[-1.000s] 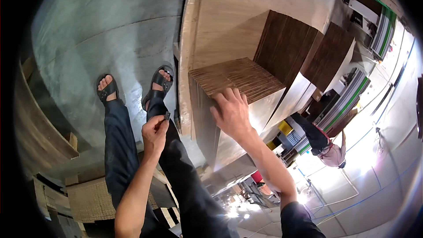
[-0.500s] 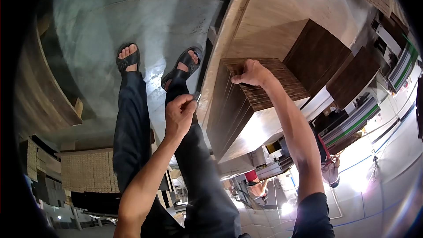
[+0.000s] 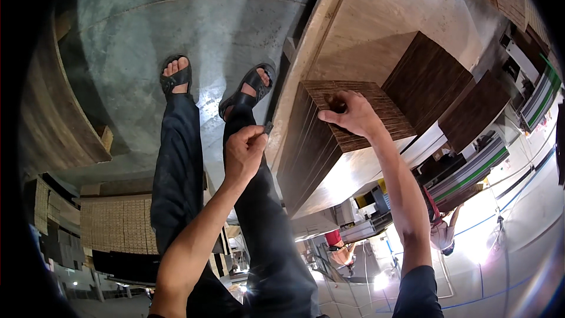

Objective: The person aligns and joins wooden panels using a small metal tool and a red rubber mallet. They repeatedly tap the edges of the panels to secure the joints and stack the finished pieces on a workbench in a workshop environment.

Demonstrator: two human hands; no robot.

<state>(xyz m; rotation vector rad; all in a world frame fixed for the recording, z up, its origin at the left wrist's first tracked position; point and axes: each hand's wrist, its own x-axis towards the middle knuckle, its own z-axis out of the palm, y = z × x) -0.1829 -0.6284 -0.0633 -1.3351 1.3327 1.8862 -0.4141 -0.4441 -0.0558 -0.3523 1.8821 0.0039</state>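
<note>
A small flat dark-grey piece [image 3: 268, 128], perhaps a blade, is pinched between the thumb and fingers of my left hand [image 3: 244, 152]. That hand is over my right leg, just left of the stack of dark-brown wood-grain panels [image 3: 303, 135]. On the streaked brown face of this stack rests my right hand [image 3: 356, 115], thumb and fingers curved apart, apparently gripping nothing. Its fingertips touch or nearly touch the surface; the exact contact is hard to make out.
The stack stands on a pale wooden board [image 3: 359, 35]. Beside it are another dark-brown panel block [image 3: 426, 79] and a further brown panel [image 3: 475, 107]. Curved wooden sheets [image 3: 59, 106] lie at far left. Another person [image 3: 441, 237] is in the background at lower right.
My right hand has slid from the stack's far left corner toward the middle of its streaked face. My left hand still pinches the small piece, which has turned slightly.
</note>
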